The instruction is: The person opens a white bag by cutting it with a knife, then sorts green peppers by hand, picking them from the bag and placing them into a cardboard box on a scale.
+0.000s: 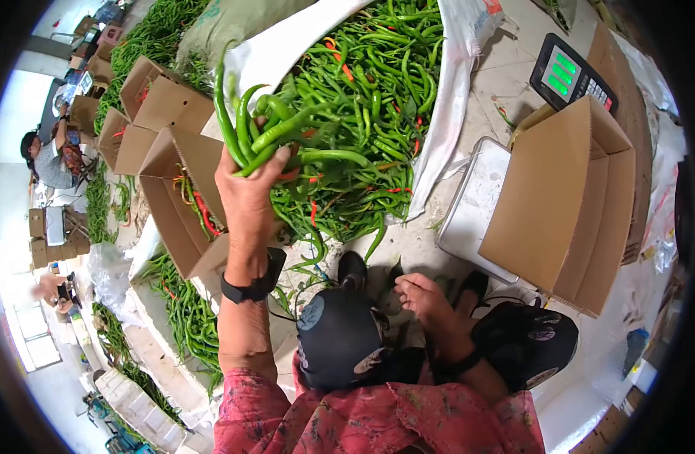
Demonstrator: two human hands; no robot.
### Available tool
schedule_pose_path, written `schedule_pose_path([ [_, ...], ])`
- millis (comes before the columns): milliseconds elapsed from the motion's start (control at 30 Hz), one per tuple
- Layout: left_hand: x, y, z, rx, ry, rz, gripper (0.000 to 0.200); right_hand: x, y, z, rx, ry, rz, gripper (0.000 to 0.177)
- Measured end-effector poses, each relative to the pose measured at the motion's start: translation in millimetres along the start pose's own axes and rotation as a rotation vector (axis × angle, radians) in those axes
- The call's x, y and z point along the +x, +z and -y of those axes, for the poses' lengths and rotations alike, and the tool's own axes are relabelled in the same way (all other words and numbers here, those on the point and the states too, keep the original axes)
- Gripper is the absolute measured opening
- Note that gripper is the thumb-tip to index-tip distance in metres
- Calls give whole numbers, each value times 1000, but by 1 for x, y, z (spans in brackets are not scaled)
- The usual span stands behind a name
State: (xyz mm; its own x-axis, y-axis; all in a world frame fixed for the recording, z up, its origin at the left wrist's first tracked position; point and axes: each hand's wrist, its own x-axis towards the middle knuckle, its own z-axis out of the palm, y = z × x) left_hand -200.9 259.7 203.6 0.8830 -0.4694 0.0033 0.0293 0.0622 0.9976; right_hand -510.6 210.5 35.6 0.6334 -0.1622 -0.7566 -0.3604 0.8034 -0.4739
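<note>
Several long green chili peppers (258, 144) are bunched in my left hand (249, 185), fingers wrapped round them, some tips pointing up. The bunch is over the left side of a big pile of green chili peppers (378, 83), with a few red ones mixed in, on an open white sack (455, 98). Low between my knees, my right hand (425, 297) is closed, its fingers curled together. A small dark leaf shape (395, 271) shows right at its fingertips; I cannot tell whether it is held.
An open cardboard box (166, 181) with red and green peppers stands left of my left arm. At right, an empty cardboard box (544, 204) rests on a scale platform (476, 189) with a lit display (561, 74). More peppers (185, 310) and a seated person (52, 163) are farther left.
</note>
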Motion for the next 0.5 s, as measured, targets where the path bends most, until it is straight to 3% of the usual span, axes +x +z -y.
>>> schedule_pose_path([
  [133, -3, -30, -6, -201, -5, 124, 52, -8, 3, 15, -38, -93, 0, 24],
  [500, -53, -54, -56, -543, -29, 225, 55, -45, 11, 53, -64, -311, -11, 26],
])
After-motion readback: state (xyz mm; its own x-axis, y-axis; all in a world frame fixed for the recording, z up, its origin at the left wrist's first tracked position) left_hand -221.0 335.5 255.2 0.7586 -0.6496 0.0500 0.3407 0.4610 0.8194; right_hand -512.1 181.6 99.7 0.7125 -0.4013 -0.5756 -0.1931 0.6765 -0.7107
